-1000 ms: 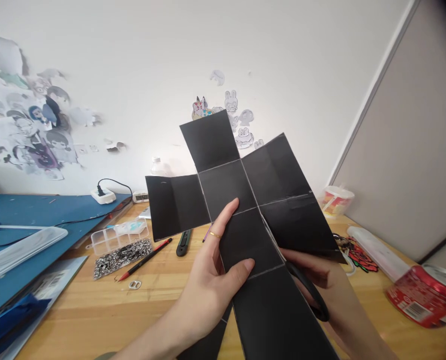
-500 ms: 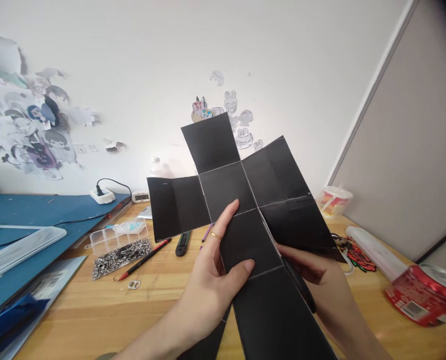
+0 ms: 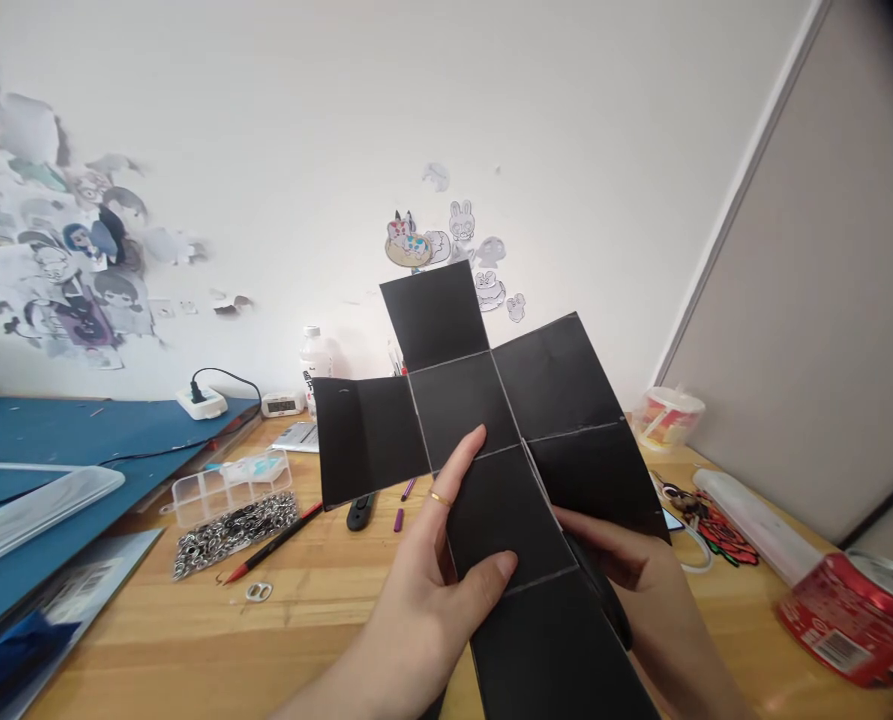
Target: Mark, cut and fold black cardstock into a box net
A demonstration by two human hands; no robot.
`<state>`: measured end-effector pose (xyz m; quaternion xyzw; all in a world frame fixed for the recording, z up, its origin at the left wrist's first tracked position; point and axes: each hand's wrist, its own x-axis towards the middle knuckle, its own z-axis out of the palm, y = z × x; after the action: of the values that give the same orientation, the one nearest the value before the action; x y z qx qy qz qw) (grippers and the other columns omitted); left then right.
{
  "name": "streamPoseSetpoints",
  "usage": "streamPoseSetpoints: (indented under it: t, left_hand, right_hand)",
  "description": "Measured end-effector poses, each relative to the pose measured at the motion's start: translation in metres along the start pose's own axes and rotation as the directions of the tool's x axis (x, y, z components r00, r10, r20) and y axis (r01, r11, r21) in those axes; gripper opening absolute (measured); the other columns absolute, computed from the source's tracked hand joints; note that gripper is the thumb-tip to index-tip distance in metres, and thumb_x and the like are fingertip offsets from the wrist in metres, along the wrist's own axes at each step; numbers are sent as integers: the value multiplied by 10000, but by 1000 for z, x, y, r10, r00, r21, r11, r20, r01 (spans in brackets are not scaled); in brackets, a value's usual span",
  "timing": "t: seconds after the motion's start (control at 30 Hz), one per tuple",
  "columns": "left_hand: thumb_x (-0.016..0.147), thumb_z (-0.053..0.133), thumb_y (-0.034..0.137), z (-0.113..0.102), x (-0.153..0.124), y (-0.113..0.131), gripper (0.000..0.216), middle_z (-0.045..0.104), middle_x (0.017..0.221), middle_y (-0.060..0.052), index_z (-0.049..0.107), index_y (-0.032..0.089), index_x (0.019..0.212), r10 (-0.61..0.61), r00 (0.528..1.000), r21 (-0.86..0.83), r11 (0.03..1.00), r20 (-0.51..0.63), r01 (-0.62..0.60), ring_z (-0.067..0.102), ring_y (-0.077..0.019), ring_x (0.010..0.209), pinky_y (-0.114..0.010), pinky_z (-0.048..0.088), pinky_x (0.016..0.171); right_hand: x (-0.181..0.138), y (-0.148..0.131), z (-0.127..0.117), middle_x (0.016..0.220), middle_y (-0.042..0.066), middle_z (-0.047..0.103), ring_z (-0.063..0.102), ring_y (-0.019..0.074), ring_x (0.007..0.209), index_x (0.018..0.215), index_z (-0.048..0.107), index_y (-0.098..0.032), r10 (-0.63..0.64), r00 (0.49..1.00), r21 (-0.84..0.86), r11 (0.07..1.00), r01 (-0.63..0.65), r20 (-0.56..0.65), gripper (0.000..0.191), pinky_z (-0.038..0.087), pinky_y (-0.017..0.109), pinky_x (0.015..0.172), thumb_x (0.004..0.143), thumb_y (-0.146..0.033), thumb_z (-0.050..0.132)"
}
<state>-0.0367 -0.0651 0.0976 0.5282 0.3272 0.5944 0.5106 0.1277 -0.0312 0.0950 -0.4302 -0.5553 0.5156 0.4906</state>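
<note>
Left hand is pinching card | right hand is gripping scissors | apparently cutting along line | next likely needing steady card

The left hand grips a cross-shaped black card marked with pale lines. The right hand holds black-handled scissors at the card's edge. On the wooden bench, a red can stands at right, a clear compartment box at left.

The single head-worn camera looks forward and down from close above the light-brown wooden tabletop, facing its far edge and the flat white wall
</note>
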Motion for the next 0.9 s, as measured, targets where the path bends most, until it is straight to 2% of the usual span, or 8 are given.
streamPoseSetpoints:
  t: [0.13, 0.23, 0.43, 0.67, 0.77, 0.9]
  left_hand:
    - [797, 563, 160, 0, -1, -5, 648, 432, 1339, 55, 282, 423, 1319, -4, 1000, -42, 999, -23, 3, 372, -262, 1241, -438, 278, 1054]
    - [792, 574, 158, 0, -1, -7, 647, 426, 1343, 54, 298, 418, 1316, 10, 999, -34, 999, -33, -11, 352, -263, 1253, -425, 247, 1068]
    - [781, 583, 168, 1, -2, -8, 662, 463, 1312, 16, 291, 398, 1328, -4, 1000, -86, 996, -29, 2, 410, -295, 1209, -464, 326, 1017]
    - [777, 584, 156, 1, 0, -6, 665, 417, 1348, 45, 296, 408, 1321, -7, 999, -38, 999, -36, 6, 334, -264, 1263, -417, 222, 1073]
    - [775, 579, 151, 0, 2, -3, 657, 407, 1353, 43, 305, 410, 1313, -19, 999, -9, 1000, -38, 19, 347, -266, 1251, -397, 303, 1028]
    - [746, 595, 139, -10, 13, 1, 629, 496, 1266, 28, 370, 390, 1277, 23, 996, 16, 1000, -91, -22, 475, -247, 1126, -282, 471, 809]
  right_hand:
    - [0, 2, 2, 749, 33, 734, 671, 212, 683, 828, 738, -271, 44, 999, 73, 996, -42, -28, 339, 546, 276, 600, 495, -232, 788]
    - [-1, 1, 0, 742, 38, 732, 666, 222, 658, 841, 738, -262, 27, 1000, 28, 999, -27, -7, 325, 551, 305, 583, 518, -245, 769]
    - [0, 1, -2, 738, 44, 730, 657, 223, 602, 861, 736, -254, 2, 1000, -12, 1000, -2, 23, 312, 548, 320, 519, 549, -263, 752]
    - [0, 0, 3, 659, 37, 715, 645, 213, 590, 804, 746, -247, -24, 999, 25, 999, 25, -42, 272, 536, 305, 512, 533, -262, 757]
    - [-1, -1, 7, 617, 29, 696, 618, 187, 536, 802, 744, -243, -22, 999, 36, 999, 23, -42, 263, 510, 278, 464, 541, -282, 751]
    - [-6, -2, 2, 533, 4, 639, 498, 105, 370, 804, 739, -234, 46, 997, 4, 999, -46, 59, 263, 381, 205, 328, 545, -279, 737]
